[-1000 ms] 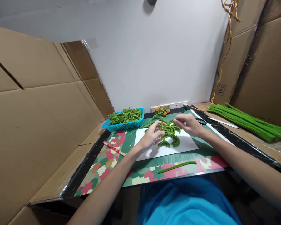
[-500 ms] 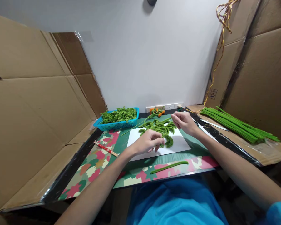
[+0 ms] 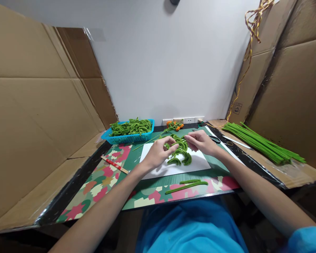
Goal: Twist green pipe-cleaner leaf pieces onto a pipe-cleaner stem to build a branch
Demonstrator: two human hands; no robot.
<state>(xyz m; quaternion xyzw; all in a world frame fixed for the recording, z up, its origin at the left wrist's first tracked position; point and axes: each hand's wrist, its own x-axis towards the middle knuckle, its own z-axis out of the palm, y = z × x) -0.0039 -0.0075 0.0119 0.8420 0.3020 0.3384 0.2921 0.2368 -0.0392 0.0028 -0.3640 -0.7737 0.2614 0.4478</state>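
Note:
Over a white paper sheet (image 3: 162,171), my left hand (image 3: 159,151) is open, its thumb and forefinger curved apart. Green curled pipe-cleaner pieces (image 3: 186,158) lie on the paper beneath and between my hands. My right hand (image 3: 201,142) is closed in a pinch at the paper's right side; what its fingertips hold, if anything, I cannot make out. Two straight green pipe-cleaner lengths (image 3: 186,187) lie side by side near the table's front edge, the farther one shorter.
A blue basket (image 3: 129,137) heaped with curled green pieces stands back left. Orange flowers on green stems (image 3: 177,125) lie at the back. Wrapped chopsticks (image 3: 114,164) are at left, scissors (image 3: 214,139) and a green pipe-cleaner bundle (image 3: 263,143) at right. Cardboard walls (image 3: 28,105) flank the table.
A shorter green length now lies beside the one at the front edge. The strip seen at my right fingertips is no longer visible there. My left hand has risen and its fingers have spread.

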